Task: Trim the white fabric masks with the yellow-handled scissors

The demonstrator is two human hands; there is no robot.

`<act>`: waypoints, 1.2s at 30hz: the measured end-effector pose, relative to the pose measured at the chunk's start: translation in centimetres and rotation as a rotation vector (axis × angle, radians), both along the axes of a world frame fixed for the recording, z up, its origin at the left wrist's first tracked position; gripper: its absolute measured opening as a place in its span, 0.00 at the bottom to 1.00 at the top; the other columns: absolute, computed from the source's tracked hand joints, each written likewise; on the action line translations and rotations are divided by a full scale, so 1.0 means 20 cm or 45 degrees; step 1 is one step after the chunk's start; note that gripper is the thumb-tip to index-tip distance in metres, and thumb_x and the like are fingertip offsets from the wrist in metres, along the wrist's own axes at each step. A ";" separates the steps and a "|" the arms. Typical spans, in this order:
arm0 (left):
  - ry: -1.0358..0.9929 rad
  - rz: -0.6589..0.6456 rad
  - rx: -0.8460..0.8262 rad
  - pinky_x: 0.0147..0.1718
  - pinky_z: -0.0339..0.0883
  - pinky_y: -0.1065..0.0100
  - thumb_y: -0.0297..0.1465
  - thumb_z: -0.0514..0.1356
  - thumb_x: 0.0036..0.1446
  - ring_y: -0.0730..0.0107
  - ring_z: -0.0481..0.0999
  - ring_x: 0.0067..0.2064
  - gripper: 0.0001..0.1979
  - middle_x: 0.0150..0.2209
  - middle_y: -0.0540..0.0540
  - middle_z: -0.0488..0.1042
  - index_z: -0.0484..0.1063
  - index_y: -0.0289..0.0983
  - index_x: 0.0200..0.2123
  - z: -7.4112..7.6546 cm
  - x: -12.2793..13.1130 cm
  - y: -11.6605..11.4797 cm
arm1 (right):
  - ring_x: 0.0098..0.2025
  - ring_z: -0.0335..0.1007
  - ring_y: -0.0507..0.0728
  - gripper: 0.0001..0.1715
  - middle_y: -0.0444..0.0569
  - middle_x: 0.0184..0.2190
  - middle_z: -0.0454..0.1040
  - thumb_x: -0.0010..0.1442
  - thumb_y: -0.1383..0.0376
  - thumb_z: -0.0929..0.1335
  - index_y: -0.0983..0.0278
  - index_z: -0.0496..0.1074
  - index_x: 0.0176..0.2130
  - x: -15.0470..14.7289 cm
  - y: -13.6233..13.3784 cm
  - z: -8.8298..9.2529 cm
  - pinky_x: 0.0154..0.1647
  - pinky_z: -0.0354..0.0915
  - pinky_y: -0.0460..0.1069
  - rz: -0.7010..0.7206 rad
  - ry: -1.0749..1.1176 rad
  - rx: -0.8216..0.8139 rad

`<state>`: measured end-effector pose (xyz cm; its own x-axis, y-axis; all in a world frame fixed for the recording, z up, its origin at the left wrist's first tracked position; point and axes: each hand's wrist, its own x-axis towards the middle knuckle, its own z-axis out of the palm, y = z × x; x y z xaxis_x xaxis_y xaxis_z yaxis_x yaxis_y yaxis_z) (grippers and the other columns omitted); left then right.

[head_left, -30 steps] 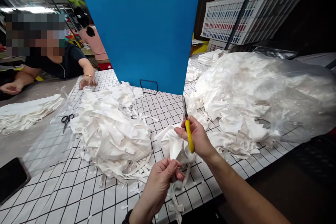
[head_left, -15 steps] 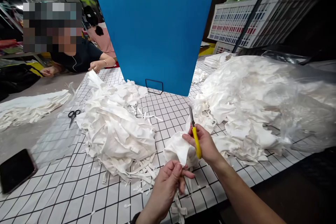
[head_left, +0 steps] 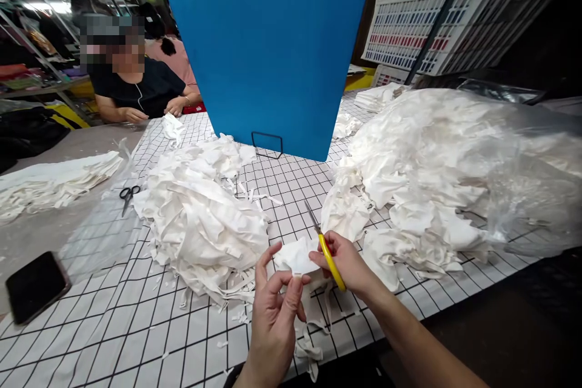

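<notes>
Between my hands is a piece of white fabric (head_left: 295, 256) with narrow straps hanging below it. My left hand (head_left: 279, 309) pinches its lower edge between thumb and index finger. My right hand (head_left: 348, 260) grips yellow-handled scissors (head_left: 331, 262), blades pointing up and away to the left, while its thumb and fingertips also touch the fabric's right side. A large heap of white fabric pieces (head_left: 204, 212) lies left of my hands. On the right, more white pieces (head_left: 427, 151) spread in a bigger pile, partly under clear plastic.
A blue board (head_left: 273, 54) stands upright across the grid-patterned table. Black scissors (head_left: 130, 194) and a phone (head_left: 37, 288) lie at left, near stacked white strips (head_left: 59, 182). A co-worker (head_left: 140, 88) sits at far left. White crates (head_left: 422, 30) stand behind the right pile.
The fabric is now turned flatter and lower between my hands, and my left index finger is raised. The yellow scissors have tilted left. The co-worker's hands have drawn together, with a small white piece by them.
</notes>
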<state>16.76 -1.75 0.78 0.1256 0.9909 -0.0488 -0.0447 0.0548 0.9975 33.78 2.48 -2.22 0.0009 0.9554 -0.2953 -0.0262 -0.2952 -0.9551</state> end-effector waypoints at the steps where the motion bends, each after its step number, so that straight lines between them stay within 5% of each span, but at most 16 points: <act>1: -0.081 -0.058 -0.072 0.32 0.72 0.69 0.43 0.60 0.58 0.58 0.74 0.44 0.14 0.34 0.40 0.74 0.77 0.38 0.33 0.00 0.00 0.00 | 0.18 0.57 0.47 0.23 0.34 0.20 0.63 0.47 0.56 0.75 0.61 0.60 0.30 0.00 -0.02 0.00 0.19 0.57 0.45 0.039 -0.032 -0.019; 3: -0.272 -0.173 -0.226 0.21 0.68 0.70 0.45 0.60 0.57 0.67 0.74 0.27 0.17 0.28 0.44 0.74 0.75 0.36 0.35 -0.01 0.01 0.00 | 0.22 0.61 0.49 0.20 0.37 0.23 0.66 0.47 0.58 0.75 0.62 0.63 0.31 0.02 -0.06 0.02 0.23 0.60 0.46 0.092 -0.153 -0.001; 5: -0.394 -0.197 -0.293 0.20 0.68 0.71 0.46 0.62 0.55 0.72 0.71 0.21 0.18 0.24 0.47 0.73 0.74 0.35 0.34 -0.01 0.02 0.01 | 0.27 0.65 0.51 0.16 0.40 0.26 0.69 0.49 0.60 0.74 0.62 0.65 0.33 0.07 -0.10 0.07 0.28 0.63 0.47 0.072 -0.329 0.086; 8: -0.379 -0.154 -0.260 0.26 0.70 0.69 0.45 0.63 0.55 0.70 0.73 0.24 0.17 0.24 0.48 0.73 0.74 0.35 0.32 -0.02 0.02 0.02 | 0.28 0.64 0.53 0.14 0.41 0.26 0.69 0.50 0.61 0.73 0.61 0.65 0.33 0.15 -0.18 0.17 0.28 0.62 0.47 0.061 -0.592 0.225; 15: -0.122 -0.263 -0.058 0.33 0.68 0.68 0.37 0.55 0.64 0.70 0.74 0.28 0.11 0.29 0.48 0.72 0.73 0.37 0.37 -0.06 -0.01 0.02 | 0.29 0.63 0.55 0.20 0.44 0.29 0.71 0.46 0.58 0.75 0.59 0.65 0.34 0.21 -0.30 0.30 0.30 0.61 0.49 0.381 -1.116 0.416; 36: 0.077 -0.408 0.142 0.34 0.65 0.69 0.34 0.52 0.66 0.70 0.72 0.29 0.12 0.30 0.48 0.69 0.71 0.37 0.33 -0.05 -0.04 0.01 | 0.27 0.61 0.53 0.20 0.42 0.27 0.69 0.49 0.51 0.73 0.60 0.64 0.31 0.16 -0.28 0.33 0.27 0.57 0.47 0.533 -1.138 0.314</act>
